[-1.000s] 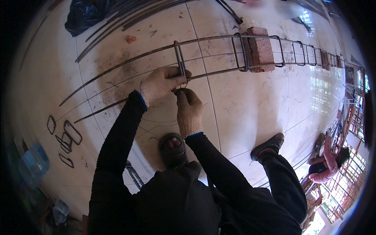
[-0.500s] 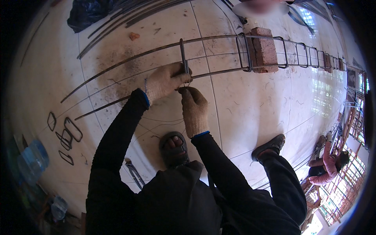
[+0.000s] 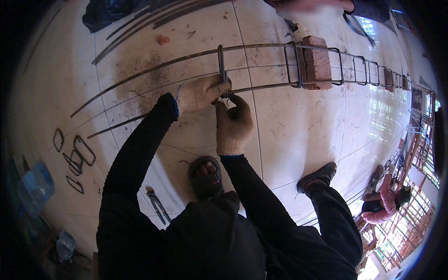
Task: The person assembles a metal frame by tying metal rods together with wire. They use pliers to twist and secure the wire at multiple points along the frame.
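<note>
A long frame of two steel bars joined by rectangular wire stirrups runs left to right on the tiled floor. My left hand [image 3: 198,94], in a beige knit glove, grips a stirrup [image 3: 221,59] where it meets the near bar [image 3: 268,87]. Just below that joint, my right hand [image 3: 235,127], gloved too, pinches a thin tie wire [image 3: 227,102] between thumb and finger. The far bar [image 3: 161,62] bends past them through the stirrup's top. Further right, a red brick [image 3: 318,63] props up the frame beside another stirrup [image 3: 297,65].
Loose stirrups [image 3: 88,150] lie at left, and long-handled pincers [image 3: 157,205] near my sandalled foot. Spare bars [image 3: 135,29] and a black plastic bag [image 3: 106,17] are at the far left. A person in pink [image 3: 385,203] crouches at right; another's dark sleeve [image 3: 371,9] shows at top right.
My right hand has turned slightly, its thumb and finger now arched with the wire showing between them. My left hand keeps its hold at the joint. The dark sleeve at top right has come into view.
</note>
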`<action>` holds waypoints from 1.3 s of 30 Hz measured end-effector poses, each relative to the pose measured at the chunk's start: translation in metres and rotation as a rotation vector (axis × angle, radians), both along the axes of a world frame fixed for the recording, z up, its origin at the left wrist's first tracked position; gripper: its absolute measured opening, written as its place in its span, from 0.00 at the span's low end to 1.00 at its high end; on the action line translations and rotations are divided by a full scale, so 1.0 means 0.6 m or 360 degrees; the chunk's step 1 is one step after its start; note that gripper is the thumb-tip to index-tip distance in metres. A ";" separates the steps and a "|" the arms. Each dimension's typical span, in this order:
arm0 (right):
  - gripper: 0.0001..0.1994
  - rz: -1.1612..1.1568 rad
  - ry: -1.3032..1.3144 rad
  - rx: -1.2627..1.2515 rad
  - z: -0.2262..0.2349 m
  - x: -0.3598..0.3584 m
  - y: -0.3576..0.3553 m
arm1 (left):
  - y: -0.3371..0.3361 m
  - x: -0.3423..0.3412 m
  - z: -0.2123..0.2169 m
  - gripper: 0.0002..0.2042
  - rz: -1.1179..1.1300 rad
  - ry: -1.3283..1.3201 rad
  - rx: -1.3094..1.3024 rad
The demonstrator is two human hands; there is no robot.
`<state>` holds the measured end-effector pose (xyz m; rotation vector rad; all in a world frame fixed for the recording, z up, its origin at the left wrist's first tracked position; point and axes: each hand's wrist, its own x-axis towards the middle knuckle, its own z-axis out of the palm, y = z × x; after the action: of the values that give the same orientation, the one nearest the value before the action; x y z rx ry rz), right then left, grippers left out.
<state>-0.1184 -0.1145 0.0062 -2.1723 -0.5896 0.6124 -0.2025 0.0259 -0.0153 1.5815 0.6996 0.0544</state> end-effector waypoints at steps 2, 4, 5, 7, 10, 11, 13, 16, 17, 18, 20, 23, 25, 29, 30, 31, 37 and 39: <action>0.17 -0.0058 0.0012 0.0057 -0.007 -0.002 0.003 | -0.006 0.002 -0.011 0.22 0.0106 -0.0139 -0.0013; 0.17 -0.0089 0.0010 0.0095 -0.015 -0.006 0.005 | -0.007 0.001 -0.018 0.22 0.0095 -0.0126 0.0048; 0.17 -0.0088 -0.0003 0.0103 -0.018 -0.008 0.006 | -0.007 0.002 -0.017 0.23 0.0090 -0.0125 0.0078; 0.16 -0.0068 0.0015 0.0118 -0.022 -0.005 0.006 | -0.009 0.001 -0.012 0.23 0.0095 -0.0125 0.0073; 0.15 -0.0006 0.0050 0.0141 -0.016 0.005 0.007 | -0.004 0.001 -0.008 0.24 0.0011 -0.0032 0.0067; 0.14 0.0020 0.0021 0.0160 -0.016 0.008 0.008 | -0.002 0.001 -0.009 0.25 -0.0033 0.0014 0.0070; 0.13 0.0025 0.0035 0.0093 -0.014 0.010 0.005 | -0.008 0.002 -0.016 0.22 0.0024 -0.0040 0.0093; 0.12 0.0027 0.0065 -0.0060 0.004 0.000 -0.005 | -0.012 0.004 -0.017 0.21 0.0100 -0.0128 0.0043; 0.12 0.0078 0.0000 -0.0054 -0.001 -0.002 -0.014 | -0.014 0.006 -0.015 0.20 0.0131 -0.0163 0.0006; 0.12 0.0128 -0.0065 -0.0048 -0.008 -0.002 -0.021 | -0.016 0.006 -0.017 0.20 0.0169 -0.0173 -0.0009; 0.12 0.0127 0.0291 0.0143 -0.010 0.008 -0.022 | -0.020 0.007 -0.023 0.19 0.0244 -0.0190 -0.0041; 0.11 -0.0009 0.1009 0.0142 0.041 0.026 -0.014 | -0.021 0.004 -0.022 0.19 0.0219 -0.0136 0.0110; 0.10 -0.0038 0.1240 0.0136 0.062 0.027 -0.013 | -0.024 0.006 -0.017 0.19 0.0217 -0.0097 0.0298; 0.10 -0.0229 0.1406 0.0238 0.073 0.021 -0.007 | -0.026 0.008 0.004 0.21 0.0201 -0.0012 0.0347; 0.10 -0.0360 0.1530 0.0254 0.078 0.023 -0.006 | -0.027 0.008 0.005 0.21 0.0213 0.0028 0.0341; 0.10 -0.0326 0.1508 0.0259 0.083 0.026 -0.005 | -0.027 0.007 0.005 0.21 0.0225 0.0068 0.0335; 0.12 -0.0120 0.1255 0.0156 0.087 0.037 -0.019 | -0.031 0.005 0.001 0.20 0.0295 0.0047 0.0356; 0.14 -0.0091 0.1202 0.0190 0.092 0.036 -0.026 | -0.037 0.005 0.006 0.15 0.0422 0.0062 0.0650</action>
<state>-0.0967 -0.1300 0.0612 -1.6603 -0.1461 1.2412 -0.1993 0.0037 -0.0116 1.8699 0.9702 0.3836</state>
